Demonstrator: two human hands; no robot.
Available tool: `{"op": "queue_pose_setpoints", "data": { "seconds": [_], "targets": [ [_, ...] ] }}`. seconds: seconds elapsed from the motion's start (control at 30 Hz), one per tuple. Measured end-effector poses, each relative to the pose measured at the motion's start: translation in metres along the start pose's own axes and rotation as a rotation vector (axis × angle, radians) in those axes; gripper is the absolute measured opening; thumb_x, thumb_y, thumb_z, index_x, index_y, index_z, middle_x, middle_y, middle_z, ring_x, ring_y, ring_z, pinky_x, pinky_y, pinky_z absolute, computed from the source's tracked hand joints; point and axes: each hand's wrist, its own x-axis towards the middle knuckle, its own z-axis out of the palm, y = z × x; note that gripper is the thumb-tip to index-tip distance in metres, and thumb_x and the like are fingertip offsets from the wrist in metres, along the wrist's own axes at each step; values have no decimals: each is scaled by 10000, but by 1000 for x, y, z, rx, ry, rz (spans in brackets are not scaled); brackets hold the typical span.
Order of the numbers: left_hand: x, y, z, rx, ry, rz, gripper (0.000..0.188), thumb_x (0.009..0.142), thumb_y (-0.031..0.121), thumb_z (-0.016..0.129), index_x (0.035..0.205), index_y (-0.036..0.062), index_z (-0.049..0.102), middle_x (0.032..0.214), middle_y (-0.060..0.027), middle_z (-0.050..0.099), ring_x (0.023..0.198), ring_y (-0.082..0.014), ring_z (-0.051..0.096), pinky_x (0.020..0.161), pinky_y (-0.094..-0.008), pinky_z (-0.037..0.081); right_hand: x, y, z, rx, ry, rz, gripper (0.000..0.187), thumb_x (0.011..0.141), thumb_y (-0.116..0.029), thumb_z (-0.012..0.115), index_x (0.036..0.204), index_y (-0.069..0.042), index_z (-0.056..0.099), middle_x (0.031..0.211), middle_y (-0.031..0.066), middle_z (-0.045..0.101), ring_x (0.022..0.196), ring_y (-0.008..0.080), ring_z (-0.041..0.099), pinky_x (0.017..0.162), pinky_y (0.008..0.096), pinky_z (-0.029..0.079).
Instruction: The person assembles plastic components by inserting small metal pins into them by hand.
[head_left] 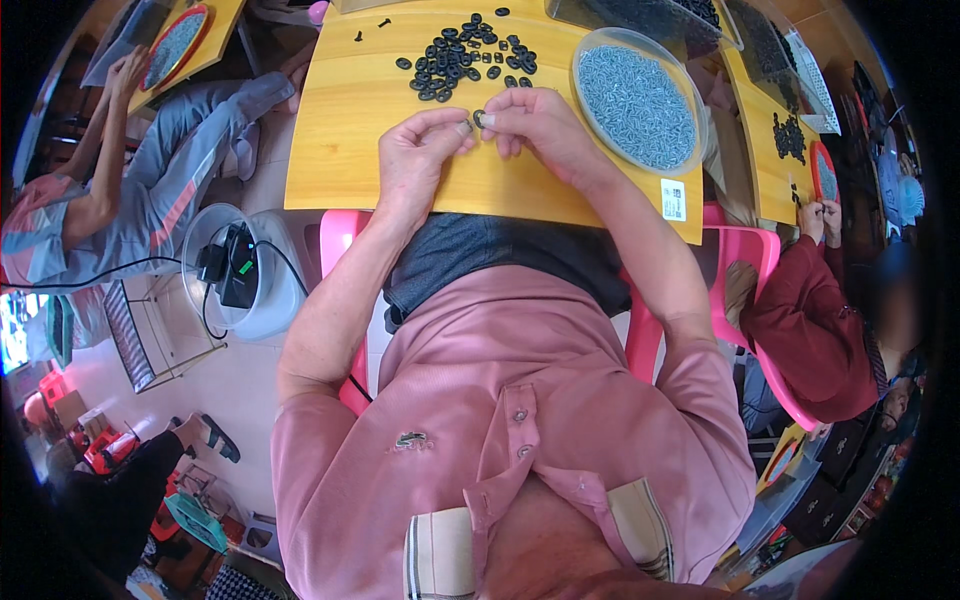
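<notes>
My right hand (535, 125) pinches a small black oval part (479, 118) between thumb and fingertips, above the near part of the yellow table (340, 130). Close beside it, the fingers of my left hand (415, 150) are closed in a pinch; whatever they hold is too small to make out. Just beyond both hands lies a loose pile of black oval parts (450, 65), several with holes in them. To the right stands a round clear tub (700, 110) filled with small silver screws (640, 105).
Two small black pieces (372, 30) lie at the table's far left. Behind the tub is a clear bin (640, 35) of dark parts. A white bucket (270, 310) with black adapters and cables stands left. People work at tables on both sides; a pink chair (745, 260) is at right.
</notes>
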Motion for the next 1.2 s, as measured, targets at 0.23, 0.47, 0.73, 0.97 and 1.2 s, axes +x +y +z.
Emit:
{"op": "queue_pose_setpoints", "data": {
  "seconds": [0.23,0.47,0.73,0.97,1.2],
  "targets": [
    [-2,2,3,40,-24,11,206,879,10,687,1066,-70,654,888,-126,713,776,-141,671,753,-241,536,-2,-1,1,-32,2,-9,172,869,-150,690,963,-13,648,805,50,686,604,93,600,563,210,432],
    [1,5,5,28,-36,-14,183,895,-39,651,1074,-77,638,940,-163,703,836,-189,703,776,-259,574,-2,-6,-1,-56,-5,-17,181,880,-138,678,985,7,650,800,53,685,608,96,605,563,211,435],
    [-1,6,5,13,-29,-38,210,893,-10,655,1078,-103,623,949,-194,712,845,-191,707,798,-264,559,-2,-4,-2,-56,-18,-12,178,883,-142,682,979,7,664,782,46,677,619,92,605,572,207,435],
    [-1,8,4,-12,-8,-83,174,898,-53,639,1067,-88,623,944,-173,696,839,-213,712,767,-269,593,-3,-4,1,-61,-16,-17,178,884,-152,690,968,3,667,745,32,654,609,86,593,565,212,436],
    [0,8,5,-5,-7,-79,172,900,-59,628,1069,-94,617,953,-183,692,850,-232,715,778,-277,596,-1,1,2,-42,-16,-36,171,864,-172,702,898,-8,671,694,22,640,564,83,583,521,222,433]
  ]
}}
